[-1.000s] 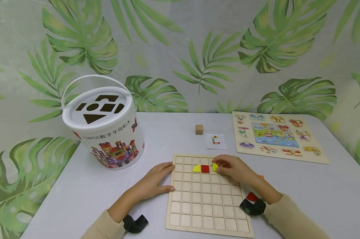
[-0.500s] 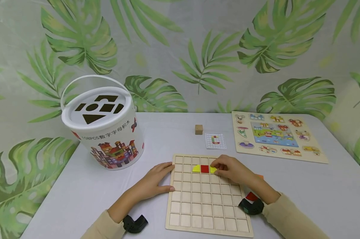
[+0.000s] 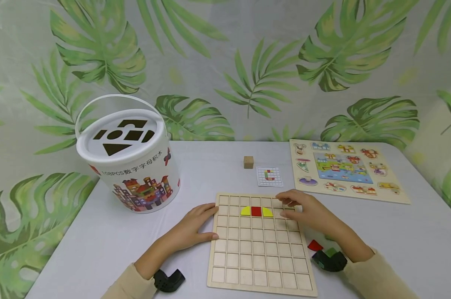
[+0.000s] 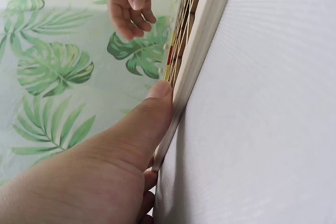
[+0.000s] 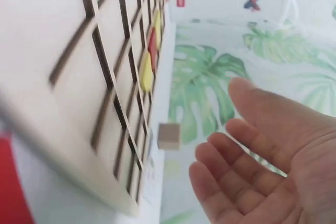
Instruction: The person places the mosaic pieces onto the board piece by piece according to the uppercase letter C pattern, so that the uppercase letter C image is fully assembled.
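Note:
On the gridded wooden board (image 3: 259, 262), a red square tile (image 3: 256, 211) sits between two yellow quarter-round tiles, the left yellow tile (image 3: 245, 211) and the right yellow tile (image 3: 267, 212), all in one row of cells. My left hand (image 3: 193, 227) rests against the board's left edge, thumb and fingers spread apart. In the left wrist view its thumb (image 4: 157, 95) touches the board's rim. Above the board's upper right part hovers my right hand (image 3: 313, 212), fingers loosely bent. The right wrist view shows nothing between its fingers (image 5: 236, 174).
Right of the board lie a red piece (image 3: 315, 245) and a green piece (image 3: 331, 252), partly behind the wrist camera. Behind the board are a pattern card (image 3: 269, 177) and a wooden cube (image 3: 248, 162). A white bucket (image 3: 131, 166) stands left; a picture puzzle (image 3: 345, 168) lies back right.
My right hand slid the right yellow tile left beside the red square, let it go, and moved away to the right. The left hand stays at the board's edge.

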Demonstrator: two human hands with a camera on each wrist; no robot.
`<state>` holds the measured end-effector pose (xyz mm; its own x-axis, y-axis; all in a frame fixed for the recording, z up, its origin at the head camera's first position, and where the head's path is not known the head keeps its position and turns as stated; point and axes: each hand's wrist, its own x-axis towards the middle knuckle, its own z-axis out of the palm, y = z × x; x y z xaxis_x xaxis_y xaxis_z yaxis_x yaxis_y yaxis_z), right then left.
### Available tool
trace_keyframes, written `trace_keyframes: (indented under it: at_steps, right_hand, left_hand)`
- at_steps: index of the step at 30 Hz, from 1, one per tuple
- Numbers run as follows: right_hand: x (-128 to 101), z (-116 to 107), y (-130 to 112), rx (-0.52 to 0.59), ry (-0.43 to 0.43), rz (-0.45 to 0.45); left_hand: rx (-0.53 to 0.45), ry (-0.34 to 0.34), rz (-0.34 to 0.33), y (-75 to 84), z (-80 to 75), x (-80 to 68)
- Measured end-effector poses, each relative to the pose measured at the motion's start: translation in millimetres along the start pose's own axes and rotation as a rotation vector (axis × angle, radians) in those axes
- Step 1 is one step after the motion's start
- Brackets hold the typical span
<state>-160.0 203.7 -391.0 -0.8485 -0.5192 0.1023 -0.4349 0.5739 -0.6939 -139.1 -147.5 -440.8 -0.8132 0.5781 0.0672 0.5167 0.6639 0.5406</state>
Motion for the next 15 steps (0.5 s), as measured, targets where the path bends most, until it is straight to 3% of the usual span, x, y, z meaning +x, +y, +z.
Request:
trace_keyframes:
  at_steps: [7, 15]
  right_hand:
    - [-38.7, -21.2, 6.9, -0.142, 0.146, -0.01]
    - [-79.7, -23.7, 27.4, -0.197, 0.202, 0.036]
  left_hand:
    - [0.006, 0.002, 0.0, -0.5, 0.0, 0.0]
    - [0.008, 0.004, 0.006, -1.0, 0.3, -0.2]
